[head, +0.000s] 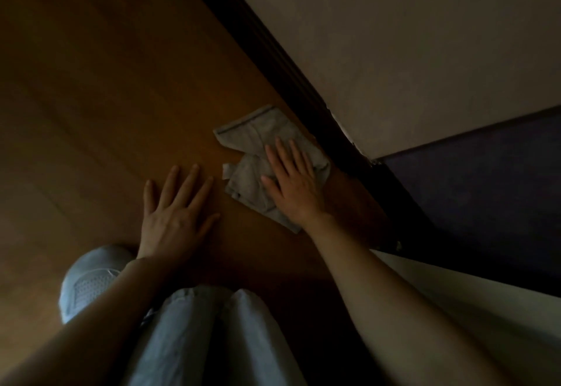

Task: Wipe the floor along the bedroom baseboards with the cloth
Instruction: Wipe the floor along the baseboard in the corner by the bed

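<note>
A crumpled grey cloth [255, 139] lies on the brown wooden floor [106, 97], close beside the dark baseboard [273, 60] that runs diagonally from the top middle down to the right. My right hand [293, 182] presses flat on the cloth with straight fingers pointing along the baseboard. To its left, my left hand [177, 218] rests flat on the bare floor, fingers spread, apart from the cloth. The room is dim.
A pale wall [394, 36] rises above the baseboard. A dark blue panel [485, 179] and a white edge [470, 303] stand at the right. My knees in light trousers [212, 334] and a pale shoe [91, 282] are at the bottom.
</note>
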The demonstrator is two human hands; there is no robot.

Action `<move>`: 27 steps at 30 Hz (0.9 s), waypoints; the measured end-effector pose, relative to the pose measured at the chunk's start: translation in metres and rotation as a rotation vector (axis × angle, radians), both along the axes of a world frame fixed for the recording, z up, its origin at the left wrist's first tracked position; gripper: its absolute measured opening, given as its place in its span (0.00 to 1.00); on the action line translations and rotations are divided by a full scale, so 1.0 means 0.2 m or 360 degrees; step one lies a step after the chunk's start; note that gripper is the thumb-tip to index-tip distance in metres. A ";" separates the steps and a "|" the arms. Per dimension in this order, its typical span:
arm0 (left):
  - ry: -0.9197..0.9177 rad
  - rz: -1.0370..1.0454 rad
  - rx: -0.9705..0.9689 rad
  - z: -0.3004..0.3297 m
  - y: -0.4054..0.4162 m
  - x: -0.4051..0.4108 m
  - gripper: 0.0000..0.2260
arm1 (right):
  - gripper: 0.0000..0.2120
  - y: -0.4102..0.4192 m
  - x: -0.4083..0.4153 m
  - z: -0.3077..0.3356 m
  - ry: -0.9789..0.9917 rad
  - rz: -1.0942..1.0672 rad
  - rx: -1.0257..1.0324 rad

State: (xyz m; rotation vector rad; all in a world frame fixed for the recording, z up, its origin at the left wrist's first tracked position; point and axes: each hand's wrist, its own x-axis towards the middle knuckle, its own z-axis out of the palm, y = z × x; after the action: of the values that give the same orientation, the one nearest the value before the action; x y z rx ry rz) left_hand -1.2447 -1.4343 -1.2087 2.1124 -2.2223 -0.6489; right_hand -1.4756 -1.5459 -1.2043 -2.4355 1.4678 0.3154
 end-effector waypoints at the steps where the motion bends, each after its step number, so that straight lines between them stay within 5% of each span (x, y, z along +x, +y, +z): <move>1: -0.0009 0.0007 0.0003 0.00 0.00 0.00 0.31 | 0.31 0.05 -0.07 0.00 -0.0014 -0.0036 -0.0036; 6: -0.0046 -0.0020 -0.0019 -0.02 0.00 0.01 0.31 | 0.29 0.30 -0.36 -0.01 0.0067 -0.0301 -0.0090; 16: -0.0016 0.0050 -0.0023 -0.01 0.00 0.03 0.31 | 0.30 -0.24 0.14 0.02 0.0026 0.0095 0.0044; 23: 0.0022 0.0077 -0.0070 -0.03 0.01 0.02 0.31 | 0.29 0.14 -0.41 0.00 0.0125 -0.0072 -0.0056; 27: 0.0025 0.0081 -0.0077 -0.04 0.01 0.02 0.31 | 0.29 0.12 -0.37 0.01 0.0123 -0.0039 -0.0028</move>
State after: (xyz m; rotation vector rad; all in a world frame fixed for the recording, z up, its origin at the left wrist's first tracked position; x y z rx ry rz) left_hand -1.2410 -1.4313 -1.2163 2.1262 -2.1457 -0.6006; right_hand -1.5506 -1.5215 -1.2023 -2.4424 1.5377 0.3971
